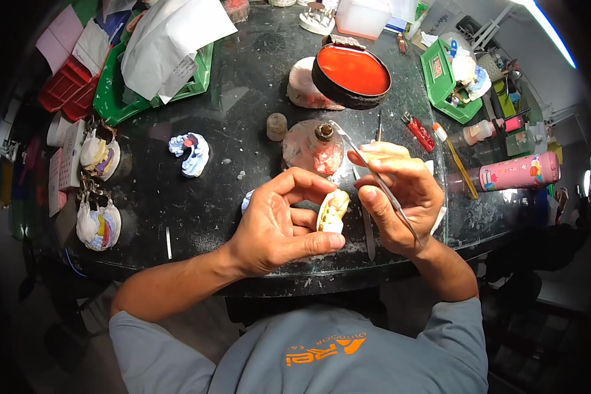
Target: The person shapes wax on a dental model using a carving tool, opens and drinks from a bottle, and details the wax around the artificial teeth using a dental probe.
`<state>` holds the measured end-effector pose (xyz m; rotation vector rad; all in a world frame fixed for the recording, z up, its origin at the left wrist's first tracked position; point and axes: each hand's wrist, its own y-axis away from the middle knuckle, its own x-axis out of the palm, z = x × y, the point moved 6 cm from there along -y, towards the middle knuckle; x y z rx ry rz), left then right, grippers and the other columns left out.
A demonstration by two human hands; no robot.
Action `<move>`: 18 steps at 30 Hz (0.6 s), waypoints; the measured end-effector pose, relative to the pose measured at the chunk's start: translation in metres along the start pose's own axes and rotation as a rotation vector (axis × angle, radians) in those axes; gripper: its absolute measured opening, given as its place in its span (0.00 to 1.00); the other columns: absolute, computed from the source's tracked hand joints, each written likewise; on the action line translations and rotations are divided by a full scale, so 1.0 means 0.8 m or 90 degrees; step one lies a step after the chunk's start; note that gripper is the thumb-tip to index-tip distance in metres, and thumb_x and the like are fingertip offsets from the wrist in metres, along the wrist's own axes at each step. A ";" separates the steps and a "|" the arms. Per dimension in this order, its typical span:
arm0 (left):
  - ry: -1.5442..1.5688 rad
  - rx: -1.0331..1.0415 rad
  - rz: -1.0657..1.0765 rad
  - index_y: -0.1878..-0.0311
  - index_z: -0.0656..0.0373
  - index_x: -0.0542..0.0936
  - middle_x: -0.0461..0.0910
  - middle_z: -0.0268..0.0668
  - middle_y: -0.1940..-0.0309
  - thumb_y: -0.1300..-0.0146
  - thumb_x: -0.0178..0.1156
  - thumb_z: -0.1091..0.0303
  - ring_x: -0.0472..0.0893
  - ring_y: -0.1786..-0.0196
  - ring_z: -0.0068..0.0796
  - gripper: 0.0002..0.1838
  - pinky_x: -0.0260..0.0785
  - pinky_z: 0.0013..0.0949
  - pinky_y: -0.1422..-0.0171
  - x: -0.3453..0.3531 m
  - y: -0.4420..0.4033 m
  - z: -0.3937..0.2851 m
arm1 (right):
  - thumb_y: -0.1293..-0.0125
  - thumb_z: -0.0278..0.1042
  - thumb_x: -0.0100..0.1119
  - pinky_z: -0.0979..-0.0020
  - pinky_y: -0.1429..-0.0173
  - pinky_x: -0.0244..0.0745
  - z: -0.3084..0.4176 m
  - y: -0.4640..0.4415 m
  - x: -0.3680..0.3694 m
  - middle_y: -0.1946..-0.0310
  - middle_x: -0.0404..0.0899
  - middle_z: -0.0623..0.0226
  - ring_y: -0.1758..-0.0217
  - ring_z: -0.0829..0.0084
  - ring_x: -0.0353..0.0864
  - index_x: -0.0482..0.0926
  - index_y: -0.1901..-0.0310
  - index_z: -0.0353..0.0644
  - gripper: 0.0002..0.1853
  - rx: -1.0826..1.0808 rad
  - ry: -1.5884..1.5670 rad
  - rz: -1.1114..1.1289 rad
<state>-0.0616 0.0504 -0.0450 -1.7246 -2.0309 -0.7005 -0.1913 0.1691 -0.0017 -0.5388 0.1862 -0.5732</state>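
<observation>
My left hand (pixel 269 223) is closed around a small cream dental model (pixel 333 211), thumb on its lower end and fingertips on its upper end. Yellowish tooth shapes show on the model. In my right hand (pixel 400 194) a thin metal carving tool (pixel 382 180) is pinched between thumb and fingers, its tip pointing up and left. Just beyond both hands, a small burner (pixel 324 132) stands by pinkish wax scraps (pixel 327 159). Behind the burner is an oval black tin of red wax (pixel 351 71), raised at one side on a pale round block (pixel 303 85).
A blue-white dental arch (pixel 194 156) lies to the left, with mounted models (pixel 98 226) farther left. Green trays (pixel 121 105) stand at the back. On the right are a red lighter-like object (pixel 419 133), a yellow-handled brush (pixel 463 167) and a pink bottle (pixel 520 172).
</observation>
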 end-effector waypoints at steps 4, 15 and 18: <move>0.009 0.014 0.003 0.38 0.66 0.71 0.78 0.44 0.46 0.42 0.76 0.81 0.87 0.48 0.30 0.31 0.85 0.31 0.47 0.003 0.000 -0.004 | 0.33 0.18 0.69 0.62 0.39 0.87 -0.004 0.002 0.001 0.42 0.78 0.47 0.37 0.61 0.83 0.78 0.41 0.32 0.19 0.031 -0.008 -0.003; 0.046 0.019 -0.007 0.33 0.67 0.66 0.78 0.51 0.41 0.41 0.76 0.77 0.88 0.46 0.46 0.36 0.87 0.46 0.40 0.004 -0.001 -0.008 | 0.42 0.16 0.66 0.53 0.40 0.81 0.026 0.011 -0.008 0.68 0.86 0.55 0.47 0.51 0.84 0.77 0.60 0.34 0.10 -0.128 0.111 -0.004; 0.044 0.014 -0.008 0.32 0.66 0.66 0.77 0.53 0.38 0.41 0.77 0.76 0.88 0.45 0.48 0.38 0.87 0.46 0.40 0.002 -0.001 -0.007 | 0.45 0.15 0.64 0.50 0.37 0.81 0.036 0.013 -0.002 0.67 0.86 0.55 0.49 0.50 0.85 0.77 0.63 0.35 0.09 -0.158 0.134 0.063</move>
